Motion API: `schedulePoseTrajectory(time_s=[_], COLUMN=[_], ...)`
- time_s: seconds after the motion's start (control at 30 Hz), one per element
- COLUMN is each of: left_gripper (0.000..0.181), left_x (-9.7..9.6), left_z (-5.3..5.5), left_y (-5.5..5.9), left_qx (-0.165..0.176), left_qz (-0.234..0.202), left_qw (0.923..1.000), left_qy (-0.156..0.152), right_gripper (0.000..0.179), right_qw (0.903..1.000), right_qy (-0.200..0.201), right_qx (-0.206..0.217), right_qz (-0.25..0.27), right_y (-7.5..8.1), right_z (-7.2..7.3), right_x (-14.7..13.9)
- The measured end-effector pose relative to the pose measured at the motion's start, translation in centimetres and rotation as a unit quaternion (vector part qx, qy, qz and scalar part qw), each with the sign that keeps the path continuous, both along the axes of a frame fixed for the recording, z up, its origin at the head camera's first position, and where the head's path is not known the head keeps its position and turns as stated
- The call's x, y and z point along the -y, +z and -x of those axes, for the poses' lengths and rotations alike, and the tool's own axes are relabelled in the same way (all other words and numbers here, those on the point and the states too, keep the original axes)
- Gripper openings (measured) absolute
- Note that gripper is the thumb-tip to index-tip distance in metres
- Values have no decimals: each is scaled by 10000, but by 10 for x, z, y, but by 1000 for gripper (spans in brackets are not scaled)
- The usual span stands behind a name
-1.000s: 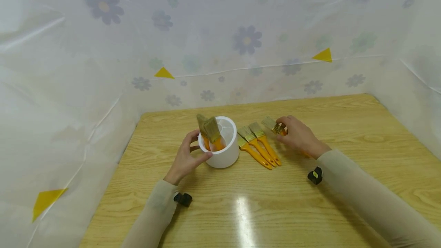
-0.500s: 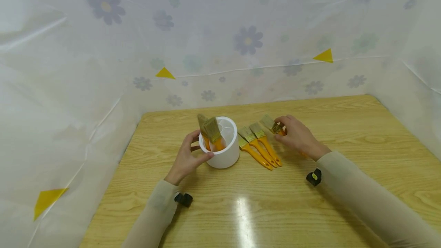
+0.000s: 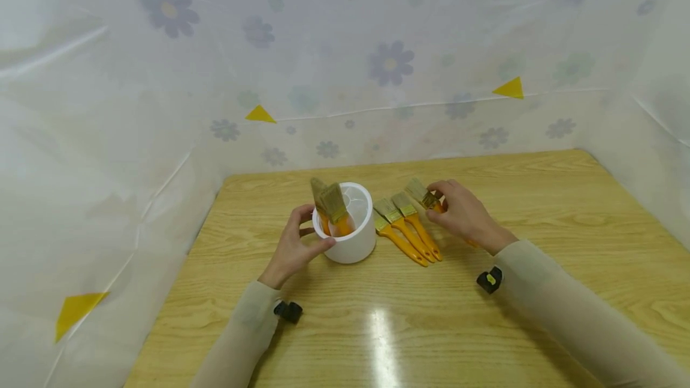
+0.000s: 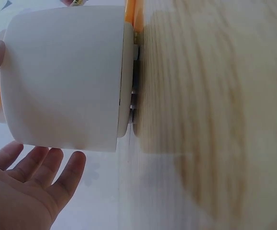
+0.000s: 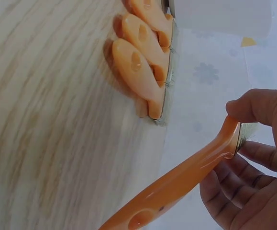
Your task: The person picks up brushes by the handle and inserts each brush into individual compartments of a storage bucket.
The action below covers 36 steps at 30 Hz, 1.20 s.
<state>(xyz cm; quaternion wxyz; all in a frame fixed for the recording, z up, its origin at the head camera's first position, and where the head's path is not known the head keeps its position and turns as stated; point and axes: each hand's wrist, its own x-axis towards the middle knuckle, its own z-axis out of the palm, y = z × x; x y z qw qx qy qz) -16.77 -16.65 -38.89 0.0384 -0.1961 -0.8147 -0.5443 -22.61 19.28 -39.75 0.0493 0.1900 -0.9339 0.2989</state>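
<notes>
A white round cup [image 3: 350, 235] stands on the wooden table [image 3: 539, 208] with two orange-handled brushes [image 3: 333, 208] upright inside, bristles up. My left hand [image 3: 295, 248] curls round its left side; in the left wrist view the cup [image 4: 64, 76] sits between thumb and fingers [image 4: 42, 167]. Three more brushes [image 3: 404, 229] lie side by side right of the cup. My right hand [image 3: 462, 214] pinches another brush [image 3: 422, 193] near its metal band; in the right wrist view its orange handle [image 5: 186, 177] is raised off the table, beside the lying brushes [image 5: 143, 67].
Translucent flower-print sheeting [image 3: 377, 64] walls the table at the back and both sides, with yellow triangles [image 3: 509, 88] stuck on. Small black wrist cameras [image 3: 489, 280] sit by each sleeve. Bare wood spreads in front and to the right.
My right hand with its brush has shifted slightly left, toward the lying brushes. The left hand and cup stay in place.
</notes>
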Motion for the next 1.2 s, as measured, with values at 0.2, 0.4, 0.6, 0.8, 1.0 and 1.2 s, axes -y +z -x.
schedulePoseTrajectory(time_s=[0.2,0.4,0.6,0.8,1.0,1.2], left_gripper=[71,71,72,71,70,68], left_x=[1,1,2,2,2,2], left_z=[0,0,0,0,0,0], left_y=[0,0,0,0,0,0], left_qx=[22,-17,-31,-48,-7,-12], left_qz=[1,30,52,65,32,48], left_qw=[10000,10000,10000,9999,10000,9999], left_qy=[-20,-21,-45,-79,-92,-103], right_gripper=[50,50,51,50,51,50], right_qw=[9997,9992,9986,9977,9972,9959], right_qy=[32,107,170,238,303,368], right_qx=[-173,-306,-430,-567,-571,-686], right_qz=[152,240,244,269,374,467], right_y=[7,12,14,19,24,26], right_z=[-1,-2,-4,-7,-11,-14], right_x=[2,4,5,11,17,22])
